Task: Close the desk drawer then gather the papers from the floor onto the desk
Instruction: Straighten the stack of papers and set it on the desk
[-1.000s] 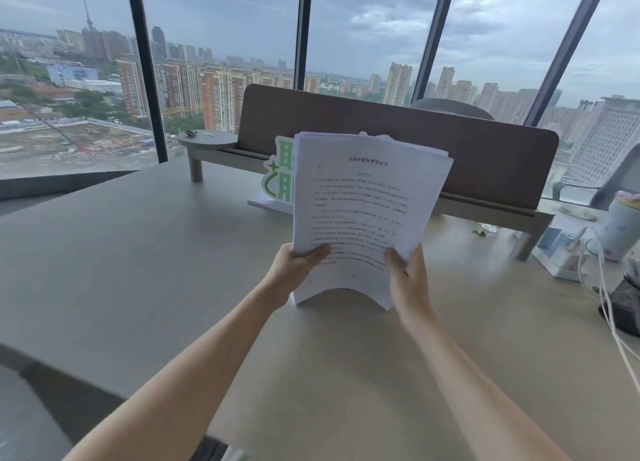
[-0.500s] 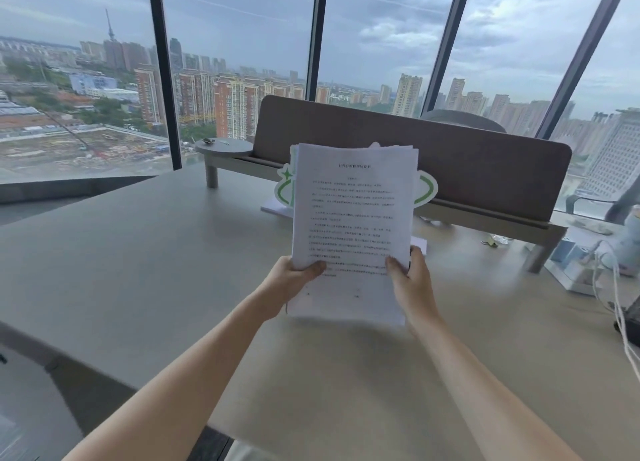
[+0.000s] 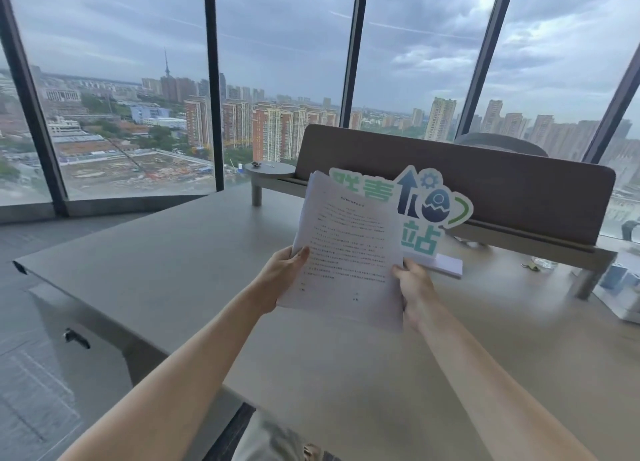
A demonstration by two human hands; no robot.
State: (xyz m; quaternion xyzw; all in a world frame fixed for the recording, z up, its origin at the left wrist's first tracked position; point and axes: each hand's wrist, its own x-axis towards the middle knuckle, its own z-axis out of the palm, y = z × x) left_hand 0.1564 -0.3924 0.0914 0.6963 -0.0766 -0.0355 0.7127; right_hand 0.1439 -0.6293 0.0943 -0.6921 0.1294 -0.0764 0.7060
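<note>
Since half a second ago you've tipped the papers back and leftward. Your left hand and right hand both grip their lower corners, long axis pointing away from you, just above the desk.

Stack of papers held tilted above the desk, printed side up; left hand gripping its left edge, right hand its right edge; green cut-out sign just behind, before a brown divider panel.
</note>
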